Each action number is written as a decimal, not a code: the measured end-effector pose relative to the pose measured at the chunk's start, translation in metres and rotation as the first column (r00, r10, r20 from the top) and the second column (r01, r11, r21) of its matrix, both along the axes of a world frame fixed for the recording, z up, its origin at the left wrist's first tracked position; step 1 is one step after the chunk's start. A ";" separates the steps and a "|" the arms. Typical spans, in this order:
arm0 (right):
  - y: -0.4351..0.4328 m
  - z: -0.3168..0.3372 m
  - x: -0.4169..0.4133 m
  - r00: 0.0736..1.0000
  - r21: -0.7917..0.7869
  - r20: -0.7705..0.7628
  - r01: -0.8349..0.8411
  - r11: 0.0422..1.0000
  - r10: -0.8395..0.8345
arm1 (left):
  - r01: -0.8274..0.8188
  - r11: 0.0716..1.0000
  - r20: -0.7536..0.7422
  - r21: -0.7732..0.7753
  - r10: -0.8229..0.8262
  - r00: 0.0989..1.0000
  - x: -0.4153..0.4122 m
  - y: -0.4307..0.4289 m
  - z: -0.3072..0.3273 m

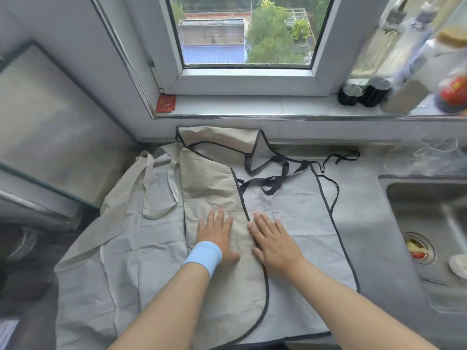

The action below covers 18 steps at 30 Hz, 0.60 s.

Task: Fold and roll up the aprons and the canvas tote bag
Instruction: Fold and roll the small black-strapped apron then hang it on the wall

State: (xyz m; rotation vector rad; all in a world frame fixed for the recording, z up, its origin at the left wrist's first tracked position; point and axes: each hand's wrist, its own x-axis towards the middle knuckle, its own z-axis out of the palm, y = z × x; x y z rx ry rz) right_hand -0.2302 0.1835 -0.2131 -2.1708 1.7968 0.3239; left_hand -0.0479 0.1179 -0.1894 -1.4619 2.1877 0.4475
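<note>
A grey apron with black trim [300,223] lies spread on the counter, its left side folded over so the beige underside [209,188] faces up. Its black straps [273,178] lie tangled near the top. My left hand [217,236] presses flat on the folded beige flap. My right hand [273,241] lies flat across the black-trimmed fold edge beside it. Both hands have straight fingers and hold nothing. A second pale cloth with beige straps [154,188] lies underneath on the left, hanging over the counter's front edge; I cannot tell whether it is an apron or the tote bag.
A steel sink [429,223] with a drain strainer [419,247] sits to the right. Dark bottles [364,93] and jars stand on the window sill at back right, a red card [165,103] at its left. A glass-topped surface [43,122] borders the left.
</note>
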 end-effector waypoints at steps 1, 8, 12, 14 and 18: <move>0.003 0.004 -0.009 0.999 0.011 0.000 0.053 0.999 -0.053 | 0.008 1.000 0.009 -0.002 -0.008 1.000 -0.003 0.001 0.006; 0.066 0.031 -0.073 0.820 -0.038 -0.021 0.572 0.820 -0.573 | 0.087 0.992 -0.278 -0.088 -0.109 0.955 -0.065 0.039 0.028; 0.102 0.030 -0.086 0.587 0.132 0.037 0.800 0.586 -0.809 | 0.193 0.981 -0.305 -0.033 -0.194 0.932 -0.102 0.076 0.025; 0.114 0.025 -0.084 0.545 0.127 0.082 0.824 0.552 -0.834 | 0.219 0.975 -0.256 0.023 -0.206 0.944 -0.114 0.093 0.018; 0.120 0.026 -0.073 0.319 0.159 0.344 0.907 0.389 -0.883 | 0.241 0.970 -0.186 0.007 -0.236 0.954 -0.117 0.113 0.008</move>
